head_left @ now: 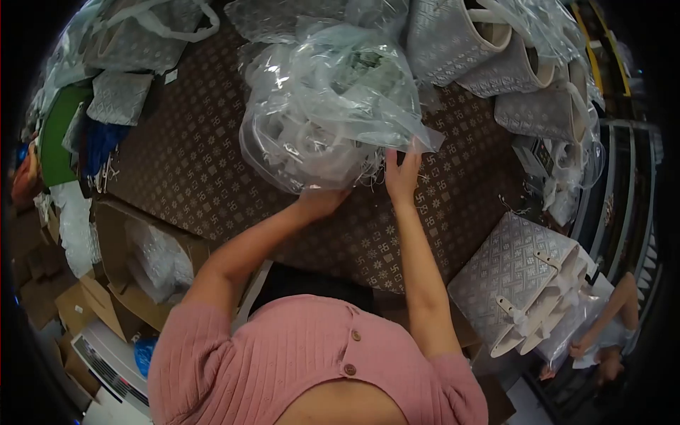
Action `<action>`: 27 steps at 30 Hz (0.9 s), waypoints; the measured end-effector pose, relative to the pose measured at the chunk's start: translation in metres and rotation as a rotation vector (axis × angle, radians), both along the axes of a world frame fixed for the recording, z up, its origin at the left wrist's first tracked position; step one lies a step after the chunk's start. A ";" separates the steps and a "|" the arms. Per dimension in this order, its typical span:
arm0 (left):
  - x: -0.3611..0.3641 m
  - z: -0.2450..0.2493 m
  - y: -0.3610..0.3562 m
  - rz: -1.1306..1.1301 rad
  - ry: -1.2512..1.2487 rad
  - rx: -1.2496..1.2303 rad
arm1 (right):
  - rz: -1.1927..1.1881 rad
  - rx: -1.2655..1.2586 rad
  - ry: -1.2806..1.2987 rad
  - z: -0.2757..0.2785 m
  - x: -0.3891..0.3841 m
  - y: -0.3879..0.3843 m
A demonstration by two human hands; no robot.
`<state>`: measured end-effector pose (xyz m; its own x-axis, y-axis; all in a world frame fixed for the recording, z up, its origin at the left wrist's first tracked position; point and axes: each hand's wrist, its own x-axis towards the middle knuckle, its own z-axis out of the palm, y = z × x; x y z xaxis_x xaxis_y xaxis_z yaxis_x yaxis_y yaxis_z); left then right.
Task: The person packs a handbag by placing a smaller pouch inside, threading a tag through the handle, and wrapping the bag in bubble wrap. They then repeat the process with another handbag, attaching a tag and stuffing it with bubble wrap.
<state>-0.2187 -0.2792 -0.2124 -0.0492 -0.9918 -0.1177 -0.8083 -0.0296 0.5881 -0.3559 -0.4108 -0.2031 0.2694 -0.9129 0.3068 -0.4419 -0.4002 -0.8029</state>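
Note:
A large clear plastic bag lies crumpled on the brown patterned table top, with white bundled material and thin strings showing through it. My left hand is at its lower edge, the fingers hidden under or behind the plastic. To the right of that, my right hand reaches up to the bag's loose flap and holds its edge between the fingers. Some thin white strings hang out between the two hands.
Silver-grey patterned handbags stand at the back right, and another handbag is at the right edge. On the left are a grey pouch and an open cardboard box with plastic in it. Another person's arm shows at far right.

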 end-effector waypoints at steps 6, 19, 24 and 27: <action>0.020 -0.012 0.018 0.201 -0.338 -0.327 | 0.567 0.370 -0.069 0.020 0.128 0.016; 0.026 -0.004 0.068 0.491 -0.254 -0.090 | 0.457 -0.120 -0.055 0.148 0.122 0.010; 0.042 0.066 0.051 0.193 -0.126 -0.012 | 0.369 -0.186 0.114 0.173 0.143 -0.046; 0.094 0.103 0.075 0.059 0.486 -0.042 | 0.405 -0.221 0.207 0.157 0.187 -0.060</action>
<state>-0.1250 -0.2038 -0.1090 -0.0318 -0.9980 -0.0546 -0.4376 -0.0352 0.8985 -0.1691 -0.4709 -0.0463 0.6641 -0.6416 0.3839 -0.3569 -0.7232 -0.5912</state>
